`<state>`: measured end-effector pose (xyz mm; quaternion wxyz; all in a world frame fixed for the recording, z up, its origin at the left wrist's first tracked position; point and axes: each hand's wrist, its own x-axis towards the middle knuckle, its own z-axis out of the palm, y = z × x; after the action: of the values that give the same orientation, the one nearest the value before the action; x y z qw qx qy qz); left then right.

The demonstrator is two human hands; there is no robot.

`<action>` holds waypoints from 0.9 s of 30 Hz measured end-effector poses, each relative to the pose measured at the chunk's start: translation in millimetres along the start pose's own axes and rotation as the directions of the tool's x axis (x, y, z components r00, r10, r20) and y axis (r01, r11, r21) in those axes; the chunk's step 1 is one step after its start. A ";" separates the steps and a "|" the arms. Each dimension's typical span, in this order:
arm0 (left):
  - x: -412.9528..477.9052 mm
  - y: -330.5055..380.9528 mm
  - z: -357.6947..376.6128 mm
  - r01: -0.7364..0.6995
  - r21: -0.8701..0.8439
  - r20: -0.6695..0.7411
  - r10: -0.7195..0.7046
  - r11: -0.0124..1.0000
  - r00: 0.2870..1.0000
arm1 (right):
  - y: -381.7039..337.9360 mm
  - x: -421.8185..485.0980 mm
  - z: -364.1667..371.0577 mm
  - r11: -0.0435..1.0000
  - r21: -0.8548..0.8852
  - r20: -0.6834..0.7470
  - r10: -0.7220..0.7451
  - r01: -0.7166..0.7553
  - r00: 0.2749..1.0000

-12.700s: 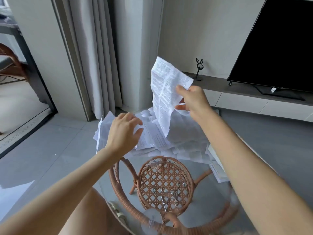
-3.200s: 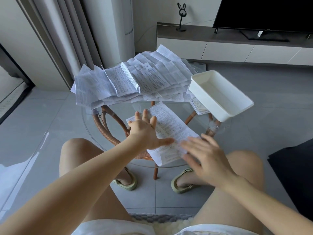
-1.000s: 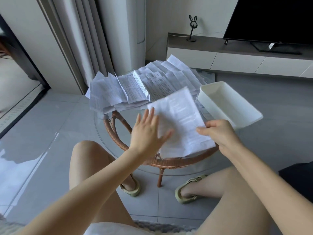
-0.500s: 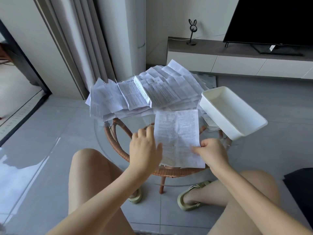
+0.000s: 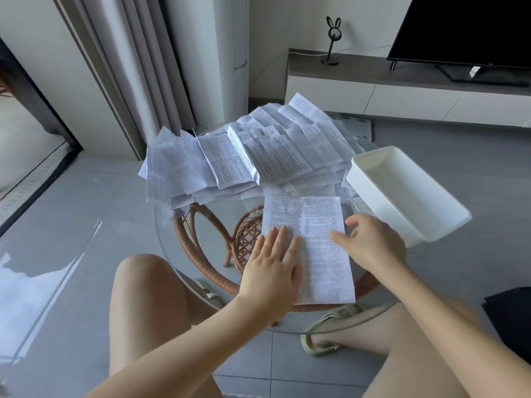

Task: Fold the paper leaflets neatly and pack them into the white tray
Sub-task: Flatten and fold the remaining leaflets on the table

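Observation:
One printed paper leaflet [image 5: 319, 242] lies flat on the round glass table [image 5: 172, 234], near its front edge, with a crease running down its length. My left hand [image 5: 273, 271] presses flat on its left half with straight fingers. My right hand [image 5: 370, 242] hovers over the leaflet's right edge with fingers spread, its thumb touching the paper. A big pile of unfolded leaflets [image 5: 244, 156] covers the far half of the table. The white tray [image 5: 408, 222] stands at the table's right edge, overhanging it, with nothing visible inside.
The glass top rests on a rattan base [image 5: 247, 239]. My bare knees and sandalled feet are under and in front of the table. A low TV cabinet [image 5: 402, 93] with a television stands behind; curtains hang at the back left.
The leaflet, held up in both hands a second ago, has been laid flat on the glass. My left hand now presses on it and my right hand has let go of its edge.

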<state>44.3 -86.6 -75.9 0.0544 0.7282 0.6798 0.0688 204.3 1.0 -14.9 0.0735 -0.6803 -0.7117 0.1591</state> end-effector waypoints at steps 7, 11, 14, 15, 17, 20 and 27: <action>-7.0 -2.9 8.8 -0.020 0.027 -0.039 0.021 0.999 0.999 | -26.7 31.1 7.7 0.958 0.282 -0.124 0.082 -0.044 0.989; -6.5 -3.8 8.5 -0.040 0.006 -0.046 0.041 0.999 0.998 | -26.2 37.8 16.7 0.773 0.604 -0.008 0.249 -0.193 0.969; -5.5 -5.0 5.6 -0.089 -0.020 -0.070 0.087 0.996 0.994 | -22.7 37.0 21.3 0.837 0.512 -0.031 0.244 -0.195 0.969; -5.1 -5.8 3.6 -0.107 -0.024 -0.079 0.105 0.994 0.991 | -21.0 37.6 23.2 0.859 0.479 -0.053 0.232 -0.180 0.971; -3.6 -8.4 0.3 -0.145 -0.024 -0.101 0.141 0.989 0.985 | -19.2 38.4 25.3 0.873 0.469 -0.099 0.204 -0.135 0.974; 2.9 -10.7 -6.7 -0.153 0.027 -0.138 0.155 0.988 0.978 | -19.6 36.2 28.4 0.878 0.474 -0.164 0.167 -0.071 0.972; 34.1 6.4 -27.5 0.054 0.078 -0.055 -0.049 0.995 0.997 | -11.8 33.1 40.3 0.921 0.386 -0.193 0.019 0.058 0.981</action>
<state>48.0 -53.4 -46.8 0.0089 0.7099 0.7017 0.0596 178.0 28.4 -52.6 0.2776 -0.6570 -0.6621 0.2298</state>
